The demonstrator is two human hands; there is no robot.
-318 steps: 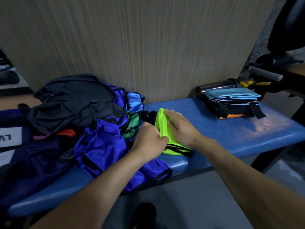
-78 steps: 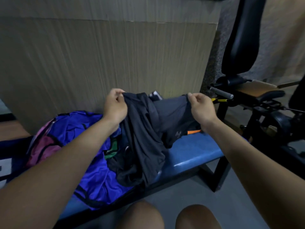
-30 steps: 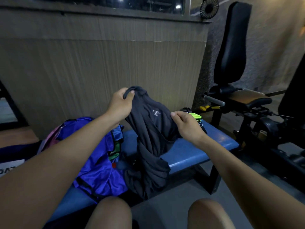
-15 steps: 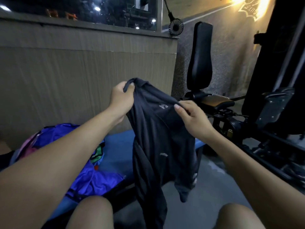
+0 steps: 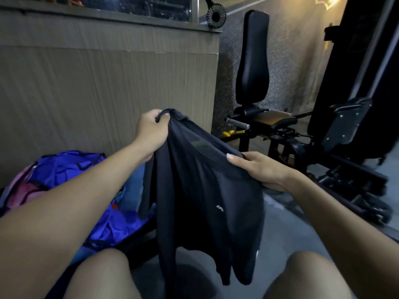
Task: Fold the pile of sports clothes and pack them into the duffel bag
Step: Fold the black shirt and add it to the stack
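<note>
Currently both hands hold a dark shirt (image 5: 207, 190) up in the air, in front of the knees. Left hand (image 5: 151, 132): grip clenched on the bunched top edge of the shirt, fingers curled over the fabric, raised higher than the right. Right hand (image 5: 261, 169): grip pinching the collar band, thumb on top, fingers under the cloth. The collar stretches between the two hands, sloping down toward the right. The rest of the shirt hangs free below, hem dangling between the bare knees (image 5: 101, 275), clear of the tabletop. Small white lettering shows on the chest, too cut off to read; a small label sits inside the collar.

Blue garment pile (image 5: 90, 186) lies on the blue tabletop (image 5: 133, 190) at the left, under the left forearm, with a pink piece (image 5: 23, 190) at its far left edge. The shirt's left side hangs just in front of the tabletop's edge; touching or not, can't tell.

Behind: ribbed beige wall panel (image 5: 97, 87), small black fan (image 5: 216, 16) on its ledge. Right: black padded gym machine seat (image 5: 253, 61), grey floor (image 5: 287, 234) below.
</note>
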